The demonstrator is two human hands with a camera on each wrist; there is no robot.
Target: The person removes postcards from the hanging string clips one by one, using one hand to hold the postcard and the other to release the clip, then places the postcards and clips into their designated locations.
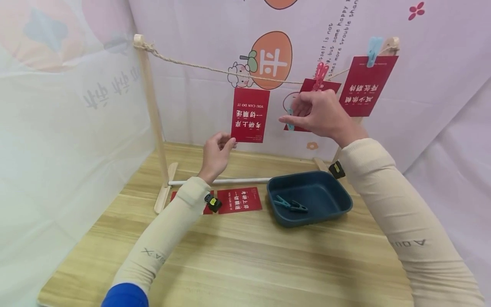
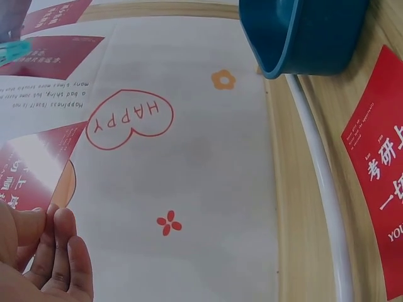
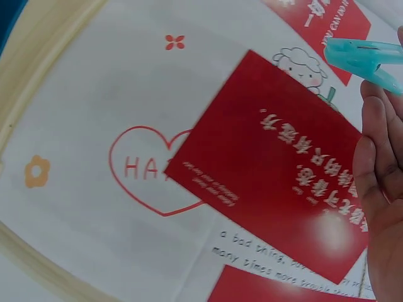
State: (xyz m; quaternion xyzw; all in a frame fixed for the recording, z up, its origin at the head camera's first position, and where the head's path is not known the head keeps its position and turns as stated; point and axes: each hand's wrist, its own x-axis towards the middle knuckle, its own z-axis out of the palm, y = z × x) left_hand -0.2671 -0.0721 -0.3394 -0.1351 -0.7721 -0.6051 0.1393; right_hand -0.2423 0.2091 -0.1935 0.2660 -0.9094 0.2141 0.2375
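Note:
My left hand (image 1: 216, 155) pinches the bottom left corner of a red card (image 1: 250, 115) with white lettering, between thumb and fingers. The card is upright, its top edge just below the twine (image 1: 203, 67). In the left wrist view the left fingers (image 2: 61, 245) lie at the card's edge. My right hand (image 1: 326, 113) holds a light blue clothespin (image 1: 290, 119) at its fingertips, to the right of that card. Behind the right hand hangs another red card (image 3: 271, 163), fixed to the twine by a pink clothespin (image 1: 320, 74).
A third red card (image 1: 366, 87) hangs at the right under a blue clothespin (image 1: 374, 52). The twine spans a wooden frame (image 1: 151, 106). On the table (image 1: 245, 264) are a dark blue basin (image 1: 314, 187) with clothespins (image 1: 290, 204) inside and red cards (image 1: 238, 200) lying flat.

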